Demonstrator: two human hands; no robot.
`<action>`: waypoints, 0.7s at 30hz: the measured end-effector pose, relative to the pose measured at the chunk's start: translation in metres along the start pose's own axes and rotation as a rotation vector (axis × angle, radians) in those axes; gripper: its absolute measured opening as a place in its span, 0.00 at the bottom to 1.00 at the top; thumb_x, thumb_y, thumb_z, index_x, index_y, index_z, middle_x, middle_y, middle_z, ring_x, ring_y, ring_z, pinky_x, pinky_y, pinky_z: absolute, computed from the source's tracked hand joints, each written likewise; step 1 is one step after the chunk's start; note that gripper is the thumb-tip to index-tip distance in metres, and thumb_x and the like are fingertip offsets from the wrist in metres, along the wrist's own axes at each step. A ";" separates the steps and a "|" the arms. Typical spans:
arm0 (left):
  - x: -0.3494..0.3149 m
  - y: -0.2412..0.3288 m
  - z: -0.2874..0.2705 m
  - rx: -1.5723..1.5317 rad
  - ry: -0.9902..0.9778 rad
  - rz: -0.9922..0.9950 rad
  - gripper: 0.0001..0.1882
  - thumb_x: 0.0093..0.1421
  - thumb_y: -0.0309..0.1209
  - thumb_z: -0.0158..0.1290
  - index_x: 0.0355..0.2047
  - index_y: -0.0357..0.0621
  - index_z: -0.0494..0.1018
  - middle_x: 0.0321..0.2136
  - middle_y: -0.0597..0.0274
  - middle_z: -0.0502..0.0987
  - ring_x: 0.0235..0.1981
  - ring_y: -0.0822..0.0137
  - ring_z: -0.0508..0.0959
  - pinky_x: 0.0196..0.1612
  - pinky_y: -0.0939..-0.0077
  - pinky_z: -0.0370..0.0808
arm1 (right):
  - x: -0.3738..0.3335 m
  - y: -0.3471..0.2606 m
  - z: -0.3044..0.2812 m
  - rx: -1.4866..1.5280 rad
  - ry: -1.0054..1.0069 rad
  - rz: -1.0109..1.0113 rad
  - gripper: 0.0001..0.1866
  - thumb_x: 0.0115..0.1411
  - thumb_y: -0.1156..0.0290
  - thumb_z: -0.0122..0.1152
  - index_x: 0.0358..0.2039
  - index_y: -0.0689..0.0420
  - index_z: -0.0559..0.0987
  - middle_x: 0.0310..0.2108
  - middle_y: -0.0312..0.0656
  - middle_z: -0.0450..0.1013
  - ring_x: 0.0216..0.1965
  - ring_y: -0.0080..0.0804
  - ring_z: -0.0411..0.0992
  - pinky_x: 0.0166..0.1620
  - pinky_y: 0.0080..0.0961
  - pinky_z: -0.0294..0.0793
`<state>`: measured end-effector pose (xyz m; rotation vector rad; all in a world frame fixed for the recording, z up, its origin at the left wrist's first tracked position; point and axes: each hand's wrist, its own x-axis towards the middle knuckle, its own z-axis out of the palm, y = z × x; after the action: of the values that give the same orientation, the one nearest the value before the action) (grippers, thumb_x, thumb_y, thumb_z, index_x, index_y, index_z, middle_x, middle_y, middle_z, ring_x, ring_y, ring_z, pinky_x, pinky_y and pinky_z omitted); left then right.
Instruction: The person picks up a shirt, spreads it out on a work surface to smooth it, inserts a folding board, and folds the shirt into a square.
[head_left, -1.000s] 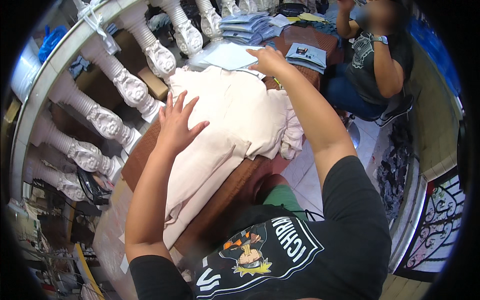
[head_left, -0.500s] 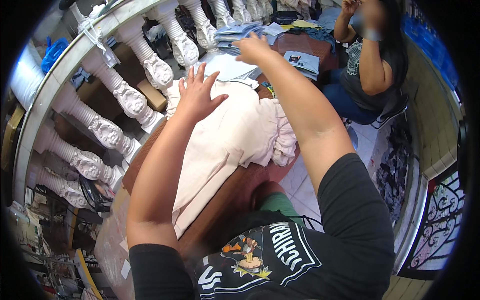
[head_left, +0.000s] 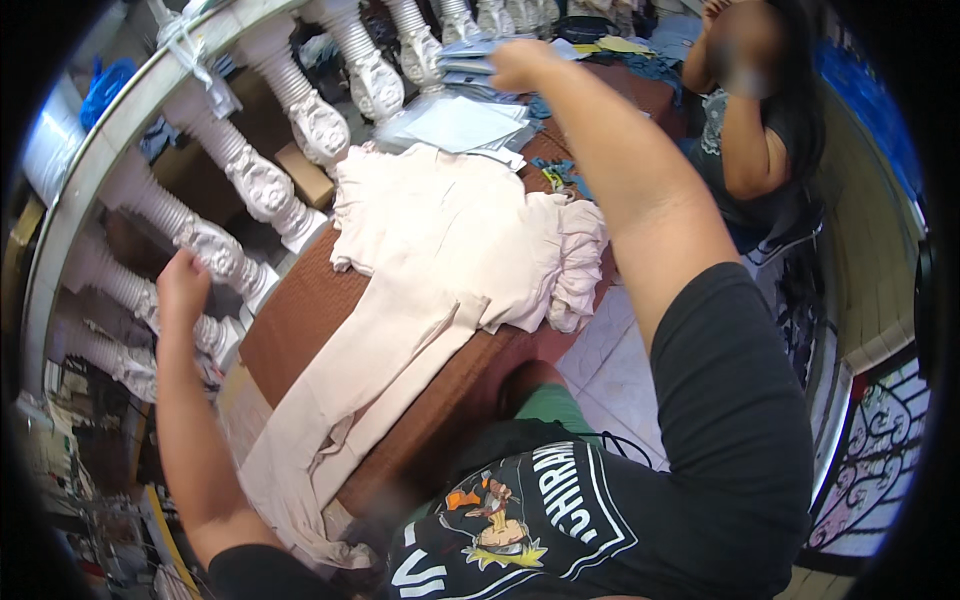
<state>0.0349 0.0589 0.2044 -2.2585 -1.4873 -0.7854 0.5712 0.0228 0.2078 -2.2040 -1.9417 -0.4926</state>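
A pale pink garment (head_left: 450,220) with gathered, ruffled parts at its right end lies spread over the brown-covered table (head_left: 285,320). Two long, narrow parts of it run toward the lower left. My left hand (head_left: 183,288) is raised left of the garment, in front of the balusters, with its fingers curled in and nothing visible in them. At the far side, my right hand (head_left: 525,66) is stretched out over a stack of bluish flat packages (head_left: 470,75). Its fingers are curled, and whatever they hold, if anything, is hidden.
White carved balusters (head_left: 270,185) under a curved rail border the table's left side. Whitish flat packages (head_left: 460,122) lie beyond the garment. A small brown box (head_left: 305,175) stands by the balusters. Another person (head_left: 745,150) sits at the far right, with arms raised.
My left hand has swung from above the garment out to the left, and its spread fingers have curled. My right hand has moved slightly farther away and its fingers have closed.
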 end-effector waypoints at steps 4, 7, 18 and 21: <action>-0.071 -0.066 -0.039 0.116 -0.110 -0.206 0.07 0.45 0.27 0.51 0.22 0.37 0.66 0.17 0.50 0.71 0.20 0.55 0.72 0.27 0.67 0.68 | -0.005 0.044 0.028 -0.130 -0.083 0.083 0.17 0.46 0.60 0.55 0.34 0.55 0.81 0.38 0.47 0.75 0.40 0.42 0.74 0.43 0.37 0.73; -0.101 -0.072 -0.052 0.047 -0.196 -0.305 0.05 0.46 0.25 0.51 0.21 0.39 0.66 0.16 0.55 0.71 0.19 0.65 0.72 0.26 0.71 0.68 | -0.010 0.044 0.044 -0.108 -0.029 0.008 0.18 0.48 0.59 0.52 0.30 0.58 0.81 0.31 0.50 0.76 0.32 0.46 0.75 0.37 0.39 0.74; -0.277 0.162 0.086 -0.814 -0.537 -0.102 0.10 0.51 0.30 0.59 0.22 0.43 0.68 0.11 0.64 0.66 0.13 0.75 0.65 0.19 0.76 0.66 | -0.208 -0.189 0.132 1.156 -0.498 -0.554 0.20 0.53 0.54 0.58 0.19 0.60 0.76 0.11 0.41 0.65 0.15 0.23 0.60 0.21 0.29 0.61; -0.293 0.199 0.098 -0.879 -0.638 0.038 0.11 0.50 0.33 0.59 0.21 0.43 0.69 0.11 0.60 0.67 0.11 0.67 0.67 0.18 0.74 0.65 | -0.255 -0.237 0.135 1.136 -0.654 -0.732 0.20 0.54 0.56 0.56 0.16 0.60 0.73 0.13 0.44 0.67 0.15 0.27 0.60 0.21 0.29 0.62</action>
<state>0.1533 -0.1841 -0.0446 -3.4363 -1.4997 -0.8631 0.3307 -0.1355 -0.0292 -0.9266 -2.3288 1.1417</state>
